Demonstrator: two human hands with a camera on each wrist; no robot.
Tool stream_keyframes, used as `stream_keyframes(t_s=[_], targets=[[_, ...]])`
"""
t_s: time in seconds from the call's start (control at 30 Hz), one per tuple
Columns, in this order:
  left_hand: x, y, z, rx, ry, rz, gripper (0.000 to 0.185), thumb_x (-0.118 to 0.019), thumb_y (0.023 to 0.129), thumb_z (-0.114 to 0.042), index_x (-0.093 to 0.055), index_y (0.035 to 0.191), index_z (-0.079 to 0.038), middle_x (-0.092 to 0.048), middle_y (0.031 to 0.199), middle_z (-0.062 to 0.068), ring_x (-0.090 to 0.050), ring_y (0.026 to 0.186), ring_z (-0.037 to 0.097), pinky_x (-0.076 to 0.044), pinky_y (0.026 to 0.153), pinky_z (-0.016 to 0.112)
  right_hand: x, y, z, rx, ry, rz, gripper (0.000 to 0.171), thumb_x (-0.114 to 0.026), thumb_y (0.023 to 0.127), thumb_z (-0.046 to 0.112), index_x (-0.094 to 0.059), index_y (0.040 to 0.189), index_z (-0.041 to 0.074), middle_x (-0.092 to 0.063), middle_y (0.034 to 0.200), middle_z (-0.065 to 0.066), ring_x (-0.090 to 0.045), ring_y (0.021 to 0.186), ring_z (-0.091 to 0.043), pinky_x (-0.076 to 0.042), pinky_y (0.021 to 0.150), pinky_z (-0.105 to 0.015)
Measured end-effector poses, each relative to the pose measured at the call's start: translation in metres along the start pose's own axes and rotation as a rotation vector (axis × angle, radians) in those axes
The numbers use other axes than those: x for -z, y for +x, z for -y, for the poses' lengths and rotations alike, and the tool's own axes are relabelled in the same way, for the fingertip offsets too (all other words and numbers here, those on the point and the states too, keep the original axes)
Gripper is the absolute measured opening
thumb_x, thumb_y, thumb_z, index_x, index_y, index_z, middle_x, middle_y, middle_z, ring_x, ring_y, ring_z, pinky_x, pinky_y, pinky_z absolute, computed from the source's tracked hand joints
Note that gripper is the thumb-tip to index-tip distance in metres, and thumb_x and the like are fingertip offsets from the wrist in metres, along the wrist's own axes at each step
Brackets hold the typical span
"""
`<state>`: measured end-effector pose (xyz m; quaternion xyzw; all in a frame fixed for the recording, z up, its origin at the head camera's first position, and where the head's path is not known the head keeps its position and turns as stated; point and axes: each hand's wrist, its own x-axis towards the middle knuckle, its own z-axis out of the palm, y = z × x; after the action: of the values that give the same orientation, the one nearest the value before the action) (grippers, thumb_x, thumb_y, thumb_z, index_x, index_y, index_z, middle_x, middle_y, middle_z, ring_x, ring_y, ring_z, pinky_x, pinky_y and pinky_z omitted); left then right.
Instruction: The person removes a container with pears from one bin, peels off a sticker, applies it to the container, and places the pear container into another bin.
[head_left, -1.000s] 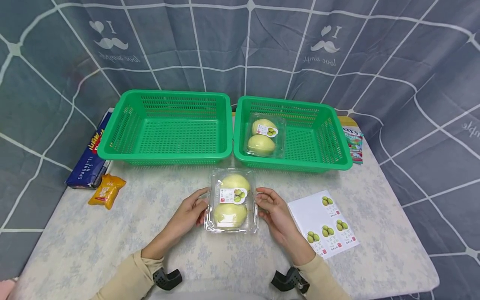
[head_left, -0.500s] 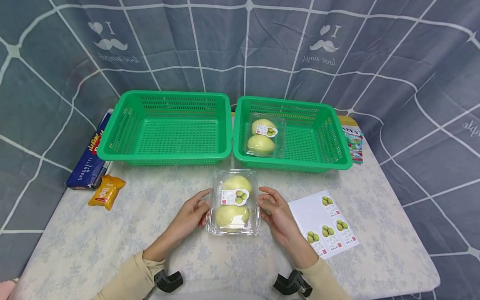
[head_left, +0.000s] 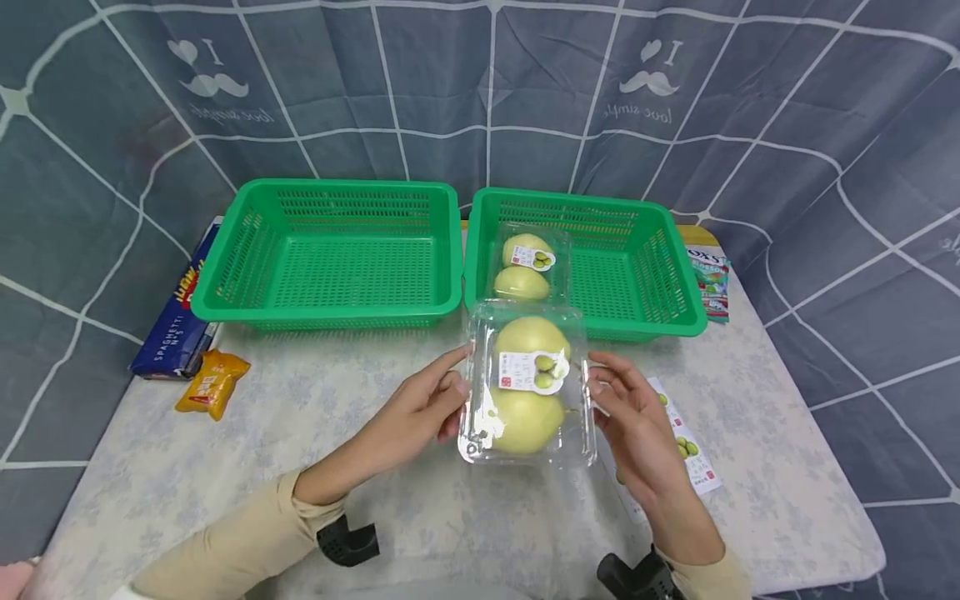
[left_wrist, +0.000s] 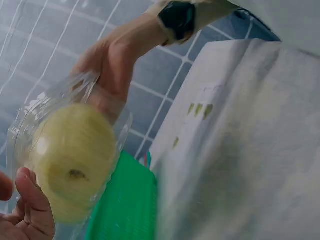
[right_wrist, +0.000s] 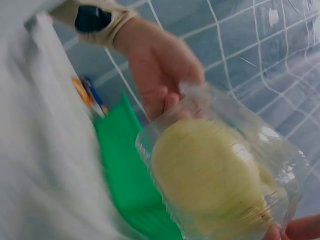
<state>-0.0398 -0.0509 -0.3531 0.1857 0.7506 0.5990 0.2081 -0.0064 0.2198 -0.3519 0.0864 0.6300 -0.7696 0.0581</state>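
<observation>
Raised above the table, a clear plastic clamshell box [head_left: 576,429] holds two pale yellow pear-like fruits [head_left: 527,421]. A white label [head_left: 517,371] with printed green fruits lies across its lid. My left hand [head_left: 420,408] grips the box's left side, thumb uppermost. On the opposite side, my right hand [head_left: 637,421] holds it with curled fingers. Both wrist views show the box between the hands, with a fruit [right_wrist: 210,175] close to the camera in the right one. Behind it, a similar labelled box [head_left: 558,258] lies in the right green basket [head_left: 678,275], its near end partly covered.
Another green basket [head_left: 352,312] stands at the back left. Beside it lie a blue spaghetti box [head_left: 168,337] and an orange packet [head_left: 213,383]. A sticker sheet [head_left: 693,454] is partly hidden under my right forearm. A colourful packet [head_left: 712,287] sits right of the right basket.
Both hands have lifted the clamshell box off the table and moved it to the right, towards the right basket. It now overlaps that basket's front rim in view.
</observation>
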Motion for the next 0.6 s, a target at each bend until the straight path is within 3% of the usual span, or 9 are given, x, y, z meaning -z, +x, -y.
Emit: stream_keyframes(t_s=[0.17,0.27,0.33,0.5,0.6], targets=[[-0.009,0.057,-0.042,-0.065,0.120,0.034,0.057,-0.042,0.109,-0.026,-0.023,0.160,-0.009,-0.056,0.076,0.006,-0.054,0.059,0.015,-0.049,0.059,0.029,0.025,0.025,0.041,0.107,-0.035,-0.065,0.023,-0.057,0.103,0.018,-0.057,0.126,0.021,-0.055,0.105,0.010,-0.052,0.094,-0.005,-0.047,0.081,-0.023],[-0.016,0.107,-0.058,-0.086,0.193,0.029,0.062,-0.046,0.108,-0.030,-0.021,0.160,-0.007,-0.055,0.067,0.002,-0.052,0.054,0.015,-0.043,0.058,0.026,0.045,0.055,0.061,0.126,-0.074,-0.097,0.030,-0.064,0.099,0.017,-0.054,0.127,0.022,-0.051,0.108,0.006,-0.051,0.097,-0.007,-0.046,0.080,-0.022],[-0.021,0.142,-0.064,-0.065,0.232,0.021,0.065,-0.046,0.108,-0.032,-0.020,0.161,-0.006,-0.052,0.061,-0.002,-0.050,0.050,0.014,-0.041,0.056,0.026,0.059,0.078,0.071,0.118,-0.121,-0.124,0.034,-0.066,0.098,0.017,-0.051,0.129,0.022,-0.048,0.109,0.006,-0.050,0.099,-0.007,-0.042,0.085,-0.025],[-0.037,0.213,-0.059,0.059,0.344,0.017,0.066,-0.043,0.108,-0.037,-0.019,0.160,-0.004,-0.046,0.051,-0.005,-0.044,0.041,0.010,-0.045,0.054,0.024,0.083,0.133,0.080,0.046,-0.341,-0.247,0.049,-0.062,0.100,0.026,-0.044,0.144,0.015,-0.041,0.107,0.009,-0.044,0.099,-0.006,-0.035,0.095,-0.034],[-0.046,0.240,-0.049,0.136,0.408,0.029,0.058,-0.042,0.108,-0.037,-0.038,0.150,0.002,-0.044,0.050,-0.003,-0.040,0.040,0.011,-0.042,0.052,0.025,0.089,0.157,0.073,-0.011,-0.504,-0.297,0.059,-0.055,0.103,0.029,-0.036,0.154,0.006,-0.040,0.112,0.008,-0.043,0.098,-0.007,-0.040,0.095,-0.034]])
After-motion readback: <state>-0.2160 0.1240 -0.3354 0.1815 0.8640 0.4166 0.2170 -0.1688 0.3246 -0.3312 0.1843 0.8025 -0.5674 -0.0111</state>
